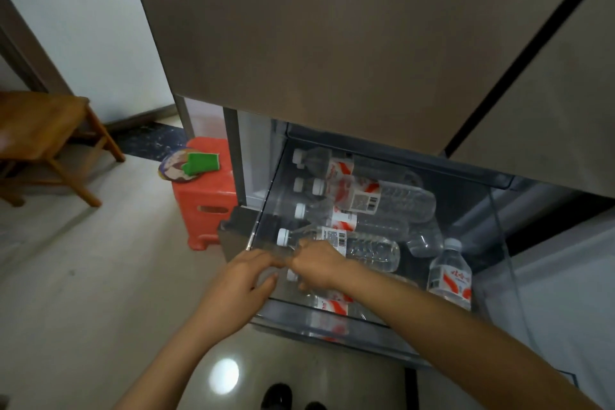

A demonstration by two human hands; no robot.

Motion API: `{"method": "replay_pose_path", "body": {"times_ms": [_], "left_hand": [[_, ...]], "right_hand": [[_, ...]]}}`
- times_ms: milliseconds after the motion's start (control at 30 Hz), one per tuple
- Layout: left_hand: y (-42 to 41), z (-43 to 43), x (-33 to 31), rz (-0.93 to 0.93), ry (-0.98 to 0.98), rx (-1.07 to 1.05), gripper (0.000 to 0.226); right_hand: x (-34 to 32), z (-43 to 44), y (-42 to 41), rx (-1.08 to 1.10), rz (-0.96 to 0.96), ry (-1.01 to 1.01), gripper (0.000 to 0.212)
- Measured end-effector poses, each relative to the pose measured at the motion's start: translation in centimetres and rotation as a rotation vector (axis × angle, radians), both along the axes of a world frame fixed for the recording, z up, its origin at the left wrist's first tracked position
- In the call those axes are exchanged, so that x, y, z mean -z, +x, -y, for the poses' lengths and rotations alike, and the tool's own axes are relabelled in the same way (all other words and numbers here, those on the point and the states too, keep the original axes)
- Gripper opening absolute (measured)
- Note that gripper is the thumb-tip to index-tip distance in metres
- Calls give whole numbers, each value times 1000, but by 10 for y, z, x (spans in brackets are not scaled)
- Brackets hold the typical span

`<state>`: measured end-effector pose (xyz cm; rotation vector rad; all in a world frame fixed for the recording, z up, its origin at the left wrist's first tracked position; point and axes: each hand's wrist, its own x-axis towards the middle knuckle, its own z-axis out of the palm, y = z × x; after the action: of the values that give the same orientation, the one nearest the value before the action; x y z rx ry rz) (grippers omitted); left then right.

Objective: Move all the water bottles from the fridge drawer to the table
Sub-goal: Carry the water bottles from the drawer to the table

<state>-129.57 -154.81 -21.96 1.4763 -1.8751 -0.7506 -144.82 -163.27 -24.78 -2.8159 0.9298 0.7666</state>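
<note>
In fridge drawer, nearest bottle lies under right hand fingers.

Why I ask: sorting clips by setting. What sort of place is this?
Probably a home kitchen or dining corner: a fridge with its bottom drawer pulled out, holding water bottles, plus an orange plastic stool and a wooden stool.
</note>
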Motion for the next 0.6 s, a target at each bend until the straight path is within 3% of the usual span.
{"method": "replay_pose_path", "body": {"times_ms": [133, 300, 433, 600], "left_hand": [[0, 1, -3, 1, 65, -26, 50], [-2, 11, -8, 85, 252, 3, 26], [-22, 39, -19, 408, 393, 289, 32], [-56, 76, 2, 919, 792, 635, 39]], "right_hand": [[6, 2, 4, -110, -14, -47, 35], [-21, 8, -28, 100, 359, 76, 32], [-66, 3, -89, 400, 660, 106, 32], [-87, -16, -139, 706, 1124, 64, 40]]}}
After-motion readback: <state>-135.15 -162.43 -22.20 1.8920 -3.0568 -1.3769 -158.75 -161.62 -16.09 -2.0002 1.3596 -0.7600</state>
